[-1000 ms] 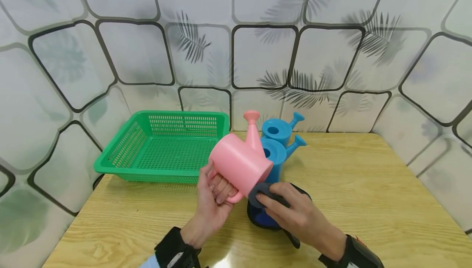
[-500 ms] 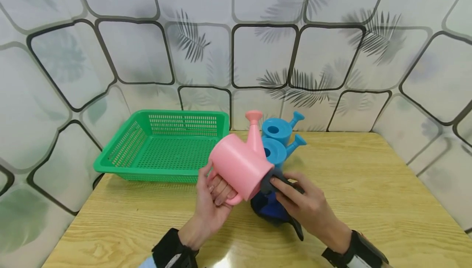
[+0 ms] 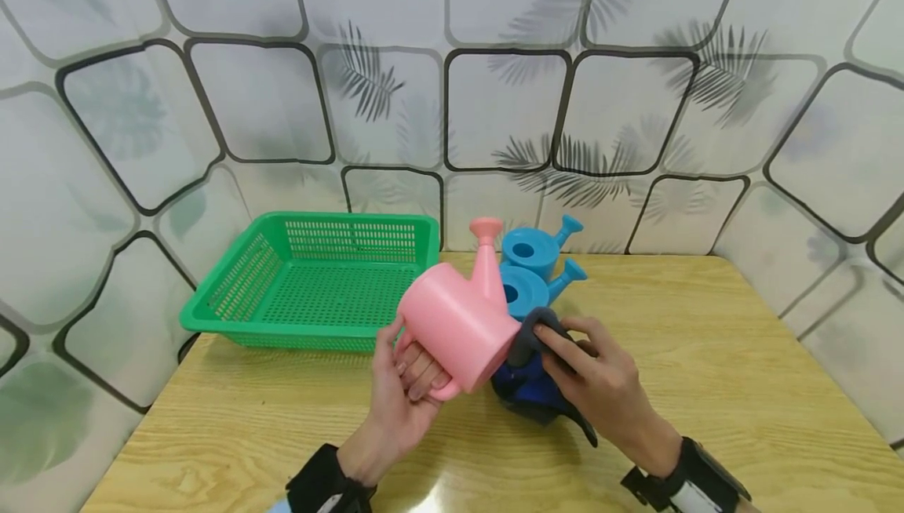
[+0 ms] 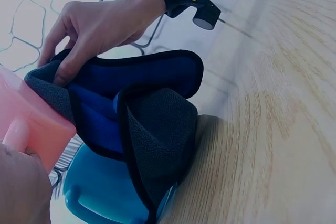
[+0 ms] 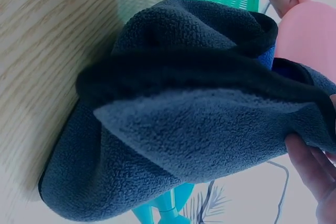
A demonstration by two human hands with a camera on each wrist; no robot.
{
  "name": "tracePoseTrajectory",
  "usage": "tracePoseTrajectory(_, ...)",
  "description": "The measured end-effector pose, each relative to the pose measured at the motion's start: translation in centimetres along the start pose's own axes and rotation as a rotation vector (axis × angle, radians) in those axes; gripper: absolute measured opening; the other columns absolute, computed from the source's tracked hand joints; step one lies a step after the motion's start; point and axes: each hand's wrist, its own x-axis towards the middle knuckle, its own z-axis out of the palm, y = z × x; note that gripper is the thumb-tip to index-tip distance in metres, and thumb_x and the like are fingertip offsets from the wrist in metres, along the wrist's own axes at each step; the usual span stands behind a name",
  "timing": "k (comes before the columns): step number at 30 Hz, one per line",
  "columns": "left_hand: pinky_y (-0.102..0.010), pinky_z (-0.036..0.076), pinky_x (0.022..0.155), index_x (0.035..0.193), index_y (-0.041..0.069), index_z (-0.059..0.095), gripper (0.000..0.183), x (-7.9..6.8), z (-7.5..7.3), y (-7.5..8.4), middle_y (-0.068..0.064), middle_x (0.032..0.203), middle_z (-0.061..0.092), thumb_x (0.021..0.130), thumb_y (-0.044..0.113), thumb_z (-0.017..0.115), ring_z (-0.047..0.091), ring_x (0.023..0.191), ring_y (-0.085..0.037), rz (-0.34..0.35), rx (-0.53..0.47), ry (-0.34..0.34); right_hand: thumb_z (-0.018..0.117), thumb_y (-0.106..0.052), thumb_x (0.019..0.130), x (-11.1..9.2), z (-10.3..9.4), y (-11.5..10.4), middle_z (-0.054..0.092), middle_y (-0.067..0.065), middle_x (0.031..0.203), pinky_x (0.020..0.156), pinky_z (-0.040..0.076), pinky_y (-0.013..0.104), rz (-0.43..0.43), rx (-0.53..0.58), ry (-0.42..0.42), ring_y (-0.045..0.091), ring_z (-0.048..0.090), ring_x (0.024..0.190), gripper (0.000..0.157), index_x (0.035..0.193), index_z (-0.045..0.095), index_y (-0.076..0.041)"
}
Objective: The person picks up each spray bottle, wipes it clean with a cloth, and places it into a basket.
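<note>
My left hand [image 3: 406, 387] grips the handle of a pink watering can [image 3: 455, 325], tilted above the table with its spout up and its base turned toward my right hand. In my right hand [image 3: 600, 372] is a grey and blue cloth [image 3: 537, 387] with dark edging, pinched between thumb and fingers. One fold of the cloth lies against the can's base, and the rest hangs down close over the table. The left wrist view shows the cloth's blue side beside the pink can [image 4: 31, 114]. In the right wrist view the cloth's grey side [image 5: 194, 135] covers much of the frame.
Two blue watering cans [image 3: 526, 289] stand one behind the other just past the pink one, spouts to the right. A green plastic basket [image 3: 311, 332] sits at the back left of the wooden table [image 3: 706, 356]. A patterned curtain-like wall [image 3: 508, 113] encloses the table.
My right hand has moved the cloth up and to the right along the can's base, and the hanging part has followed. The pink can has shifted only slightly.
</note>
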Motion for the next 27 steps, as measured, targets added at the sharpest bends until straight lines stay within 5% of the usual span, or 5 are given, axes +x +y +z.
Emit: tracePoseTrajectory(27,-0.024,0.013,0.049,0.058,0.018,0.022,0.052,0.4,-0.1,0.0,0.005,0.051,0.016,0.1,0.04,0.045,0.015,0.042,-0.01,-0.006,-0.101,-0.024,0.051,-0.024,0.101,0.1,1.1,-2.8,0.061,0.017,0.092,0.057,0.057,0.037,-0.122,0.178,-0.106,0.025,0.059,0.078,0.033,0.105,0.074,-0.001)
